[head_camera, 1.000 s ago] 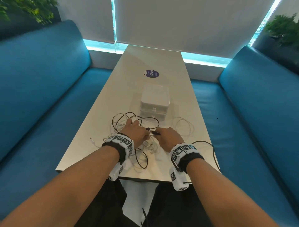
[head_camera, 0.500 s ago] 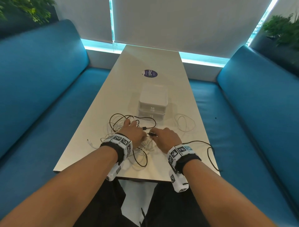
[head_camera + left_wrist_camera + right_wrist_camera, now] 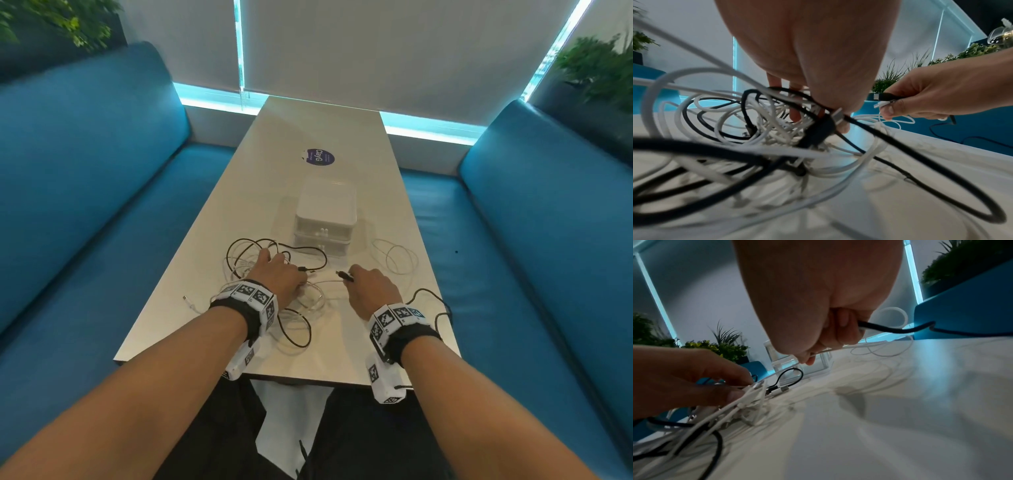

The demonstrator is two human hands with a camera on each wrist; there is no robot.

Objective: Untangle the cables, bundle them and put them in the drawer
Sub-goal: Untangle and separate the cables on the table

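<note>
Right hand [image 3: 371, 286] pulled away from left hand [image 3: 279, 274], gap wider now. Right fingers pinch black plug [image 3: 343, 275] plus white one, teasing ends free. Left fingers pin tangle [image 3: 274, 294] on surface [image 3: 308, 130] as anchor. Drawer box [image 3: 323, 219] just beyond, shut.

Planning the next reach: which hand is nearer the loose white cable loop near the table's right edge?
Right. The right hand sits just left of the white cable loop; the left hand lies farther left, on the tangle.

Blue benches [image 3: 534, 212], plants [image 3: 596, 65], purple sticker [image 3: 320, 157].
</note>
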